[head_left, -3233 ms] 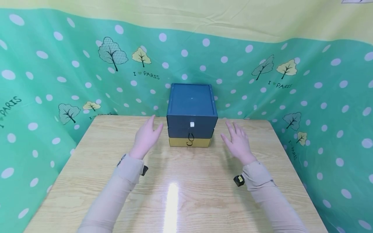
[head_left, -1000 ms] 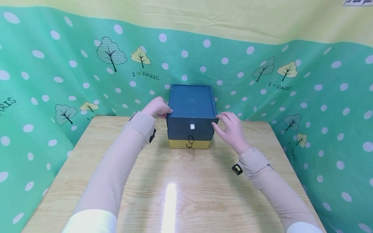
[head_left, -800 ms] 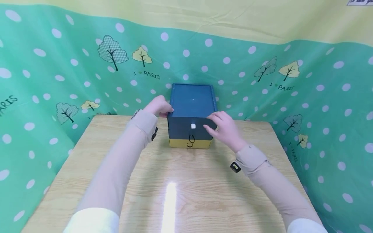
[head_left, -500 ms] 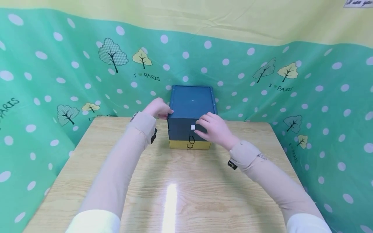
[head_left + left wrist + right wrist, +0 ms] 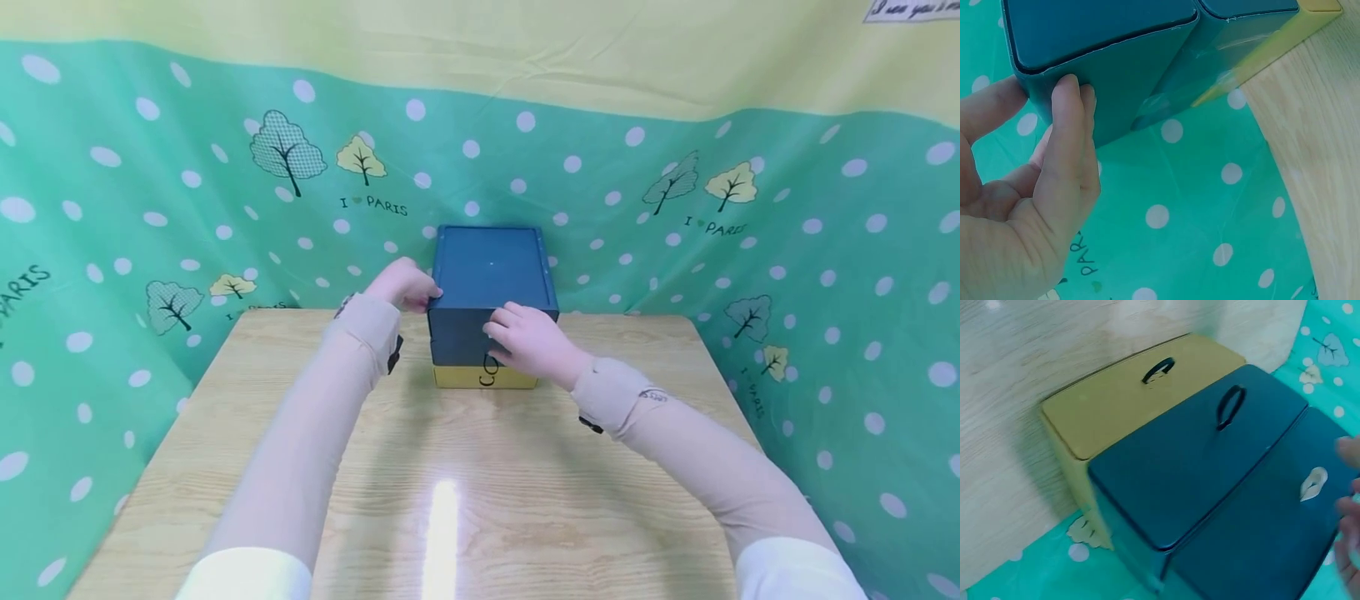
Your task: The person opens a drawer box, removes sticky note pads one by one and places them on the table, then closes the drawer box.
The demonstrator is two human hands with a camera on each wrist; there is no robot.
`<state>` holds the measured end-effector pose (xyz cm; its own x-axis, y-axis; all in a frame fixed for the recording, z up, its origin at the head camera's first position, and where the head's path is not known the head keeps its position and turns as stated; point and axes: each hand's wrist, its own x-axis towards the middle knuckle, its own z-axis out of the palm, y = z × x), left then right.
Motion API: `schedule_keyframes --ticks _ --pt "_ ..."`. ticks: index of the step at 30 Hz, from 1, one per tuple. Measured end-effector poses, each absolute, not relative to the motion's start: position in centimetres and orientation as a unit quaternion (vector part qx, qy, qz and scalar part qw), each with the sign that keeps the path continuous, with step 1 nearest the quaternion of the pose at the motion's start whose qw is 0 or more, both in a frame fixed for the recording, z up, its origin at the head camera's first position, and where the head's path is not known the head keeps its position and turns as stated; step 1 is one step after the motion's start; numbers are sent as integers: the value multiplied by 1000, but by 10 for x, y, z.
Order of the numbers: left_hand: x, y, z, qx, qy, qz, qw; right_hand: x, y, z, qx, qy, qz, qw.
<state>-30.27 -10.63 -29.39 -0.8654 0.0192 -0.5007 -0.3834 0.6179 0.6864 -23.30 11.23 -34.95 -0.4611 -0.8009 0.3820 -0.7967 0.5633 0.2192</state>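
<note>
A stack of drawers [image 5: 491,267] stands at the back of the table: two dark blue drawers over a yellow one [image 5: 1147,394]. A white loop handle [image 5: 1314,484] marks the top drawer; black loops [image 5: 1220,411] are on the lower two. My left hand [image 5: 403,286] holds the stack's upper left front corner, thumb at the top edge, with fingers [image 5: 1067,125] against the side wall. Before the top drawer's face, my right hand [image 5: 532,340] has loosely bent fingers, hiding the white loop in the head view. In the right wrist view its fingers [image 5: 1350,522] are apart from the loop.
The wooden table [image 5: 495,467] stretches from the stack toward the person. A green dotted cloth [image 5: 600,208] with trees hangs close behind the stack and along both sides. A bright light streak [image 5: 442,533] reflects on the tabletop.
My left hand has gone from beside the stack onto its upper left corner and stayed there. My right hand has moved left from the stack's right edge to the white loop.
</note>
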Motion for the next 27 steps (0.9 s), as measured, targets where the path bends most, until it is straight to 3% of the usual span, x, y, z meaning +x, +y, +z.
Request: schedule_keyframes --ticks 5,15,27 --pt "-304 -108 -296 -101 865 430 239 -231 105 -347 438 -874 -74 199" --pt "-305 -109 -296 -100 863 431 245 -231 98 -353 451 -853 -142 223" --pt "-301 -109 -295 -105 860 437 241 -227 94 -354 390 -882 -167 206"
